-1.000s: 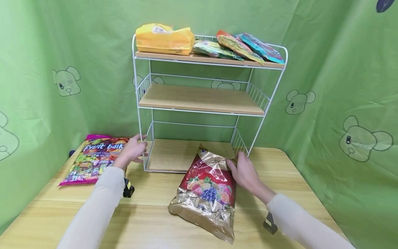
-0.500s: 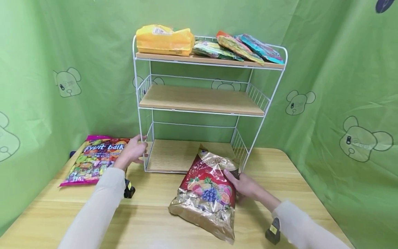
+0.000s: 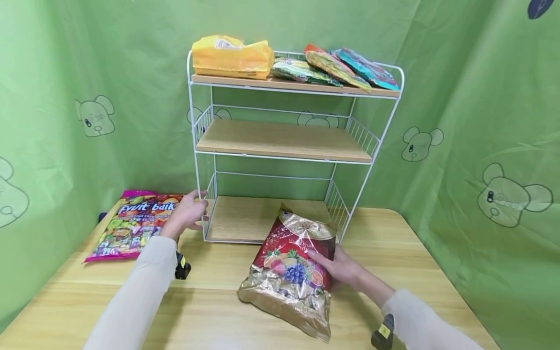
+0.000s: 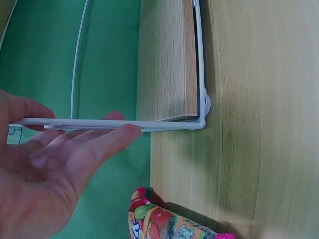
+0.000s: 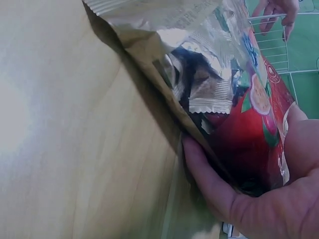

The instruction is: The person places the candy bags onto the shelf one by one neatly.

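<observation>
A red and gold bag of mixed fruit candy [image 3: 293, 272] lies at a slant before the rack, its top end over the front edge of the bottom shelf. My right hand [image 3: 345, 267] grips its right side, thumb on the printed face; in the right wrist view fingers [image 5: 209, 174] reach under it. The white wire rack [image 3: 196, 167] has three wooden shelves. My left hand [image 3: 189, 213] holds the rack's front left post [image 4: 164, 125], with fingers on both sides of it in the left wrist view.
A pink-edged bag of fruit chews [image 3: 131, 226] lies on the table left of the rack. On the top shelf sit a yellow packet [image 3: 232, 57], a green packet [image 3: 302, 69] and overlapping colourful packets [image 3: 367, 68]. Green cloth [image 3: 481, 121] surrounds the table.
My right hand has slid from the candy bag's top right corner down its right side, toward me. The bag and my left hand have stayed almost where they were.
</observation>
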`<state>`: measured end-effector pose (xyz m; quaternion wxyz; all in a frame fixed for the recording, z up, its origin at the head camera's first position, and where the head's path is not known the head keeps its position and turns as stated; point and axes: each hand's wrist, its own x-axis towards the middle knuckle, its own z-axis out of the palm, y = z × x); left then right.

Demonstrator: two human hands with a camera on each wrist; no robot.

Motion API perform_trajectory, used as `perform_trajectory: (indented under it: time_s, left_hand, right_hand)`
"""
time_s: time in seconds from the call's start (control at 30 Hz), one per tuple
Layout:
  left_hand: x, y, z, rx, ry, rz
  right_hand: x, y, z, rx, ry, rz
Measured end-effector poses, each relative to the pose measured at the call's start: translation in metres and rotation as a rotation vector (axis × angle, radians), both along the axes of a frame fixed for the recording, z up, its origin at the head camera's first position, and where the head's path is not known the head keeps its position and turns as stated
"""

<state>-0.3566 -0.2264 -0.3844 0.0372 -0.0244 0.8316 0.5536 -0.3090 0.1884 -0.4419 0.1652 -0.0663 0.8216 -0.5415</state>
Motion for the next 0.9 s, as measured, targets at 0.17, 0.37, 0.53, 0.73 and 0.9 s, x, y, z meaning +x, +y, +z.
perform_trajectory:
  time_s: [0.17,0.37,0.53,0.73,0.9]
  left_hand:
    - [0.0,0.0,0.001,0.003,-0.002,0.009]
    - [-0.001,0.001,0.0,0.005,-0.005,0.01]
    - [-0.001,0.001,0.0,0.006,-0.009,0.008]
    - [-0.001,0.0,0.001,-0.001,-0.013,0.011]
    - [-0.001,0.0,0.001,0.013,-0.014,0.007]
  right_hand:
    - [0.004,-0.001,-0.001,-0.024,-0.057,-0.019]
    - [0.008,-0.004,-0.003,0.006,-0.055,-0.067]
    - [0.008,-0.006,-0.003,-0.028,-0.054,-0.071]
    - [0.002,-0.003,-0.006,-0.079,-0.067,0.034]
    - [-0.002,0.0,-0.009,-0.085,-0.147,0.078]
